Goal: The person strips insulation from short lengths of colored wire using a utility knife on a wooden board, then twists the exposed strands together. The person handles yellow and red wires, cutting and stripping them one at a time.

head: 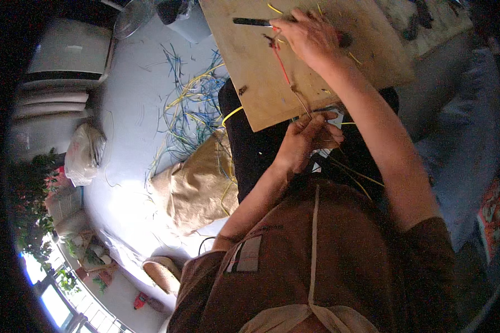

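Observation:
A wooden board (266,91) lies before me, over my dark-clad lap. My left hand (310,133), at the board's near edge, pinches the lower end of a thin strand (302,103). From there the strand runs up across the board to a red wire (281,64). Over the upper part of the board, my right hand (308,35) has its fingers around the end of a tool with a flat dark part (251,21); its kind is unclear. The red wire's upper end lies just below these fingertips. Small dark bits and short yellow wire pieces lie on the board.
On the floor to the left are tangled blue, green and yellow wires (191,108) and a brown cloth or sack (200,183). A pale bucket (189,23) stands at the top. Yellow wires (358,175) cross beside my lap. A plastic bag (85,154) and plants (33,200) are farther left.

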A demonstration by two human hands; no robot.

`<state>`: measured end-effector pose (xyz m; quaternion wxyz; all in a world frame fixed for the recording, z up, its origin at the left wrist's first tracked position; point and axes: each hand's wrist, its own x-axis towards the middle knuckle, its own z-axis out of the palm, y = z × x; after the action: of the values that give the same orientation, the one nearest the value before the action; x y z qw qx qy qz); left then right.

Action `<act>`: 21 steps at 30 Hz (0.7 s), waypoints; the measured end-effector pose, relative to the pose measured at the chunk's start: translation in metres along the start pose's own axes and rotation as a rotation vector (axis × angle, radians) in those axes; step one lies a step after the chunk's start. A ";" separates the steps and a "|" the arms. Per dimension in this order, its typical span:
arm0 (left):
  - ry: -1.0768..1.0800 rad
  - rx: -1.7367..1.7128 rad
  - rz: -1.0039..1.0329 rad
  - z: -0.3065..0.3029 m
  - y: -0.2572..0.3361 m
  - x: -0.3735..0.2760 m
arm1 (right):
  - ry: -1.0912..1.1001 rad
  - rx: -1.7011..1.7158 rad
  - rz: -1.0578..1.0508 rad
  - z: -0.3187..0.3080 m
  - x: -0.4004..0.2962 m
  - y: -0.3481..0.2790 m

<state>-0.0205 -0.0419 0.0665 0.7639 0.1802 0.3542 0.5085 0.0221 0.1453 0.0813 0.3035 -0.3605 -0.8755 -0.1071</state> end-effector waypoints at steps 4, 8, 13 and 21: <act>0.018 -0.057 -0.019 0.005 0.004 -0.002 | -0.123 0.228 0.087 0.001 0.007 0.011; 0.010 -0.085 -0.014 0.005 0.003 -0.001 | 0.027 0.290 0.143 -0.030 -0.013 0.027; 0.019 -0.099 -0.011 0.008 0.005 -0.001 | 0.042 0.164 0.176 -0.071 -0.037 0.031; -0.001 -0.098 0.003 0.004 0.001 0.004 | -0.162 0.018 -0.017 -0.062 -0.048 -0.010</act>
<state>-0.0175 -0.0374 0.0687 0.7713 0.1433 0.3283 0.5261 0.0702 0.0859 0.1020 0.2340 -0.3577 -0.9011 -0.0723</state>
